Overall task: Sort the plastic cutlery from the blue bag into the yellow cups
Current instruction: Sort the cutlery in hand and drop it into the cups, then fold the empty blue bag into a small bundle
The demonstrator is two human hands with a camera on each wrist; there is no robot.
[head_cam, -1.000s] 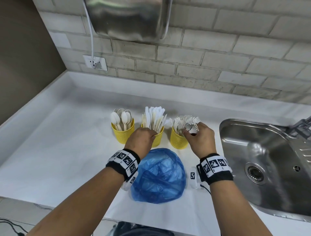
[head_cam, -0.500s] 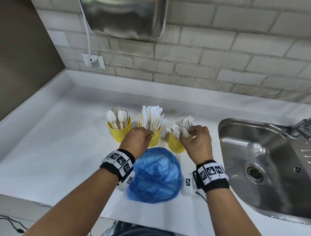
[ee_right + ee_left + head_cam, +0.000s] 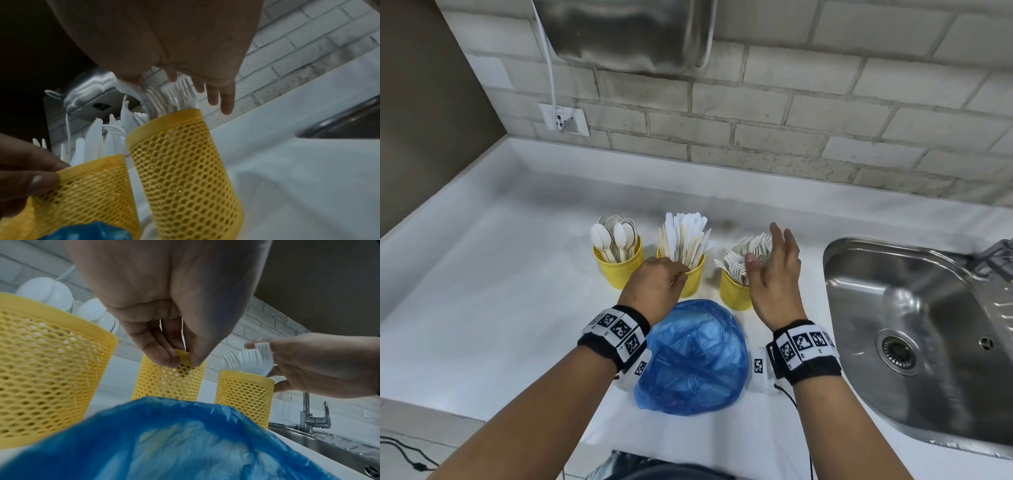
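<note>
Three yellow mesh cups stand in a row on the counter: the spoon cup (image 3: 618, 265), the knife cup (image 3: 693, 282) and the fork cup (image 3: 734, 291). In front of them lies the crumpled blue bag (image 3: 691, 356). My left hand (image 3: 677, 278) pinches the near rim of the knife cup (image 3: 168, 382) between thumb and forefinger. My right hand (image 3: 763, 248) hovers open at the white forks (image 3: 743, 255), fingers spread and holding nothing. In the right wrist view its fingertips (image 3: 227, 107) hang just behind the fork cup (image 3: 185, 162).
A steel sink (image 3: 914, 308) lies to the right with a tap (image 3: 314, 417) at its back. The brick wall (image 3: 791, 113) carries a steel dispenser (image 3: 626, 31) and a socket (image 3: 565, 120). The counter's front edge (image 3: 517, 425) is near my forearms.
My right hand has let go of the forks it held over the fork cup and opened, fingers lifting up. My left hand stays at the knife cup's rim.
</note>
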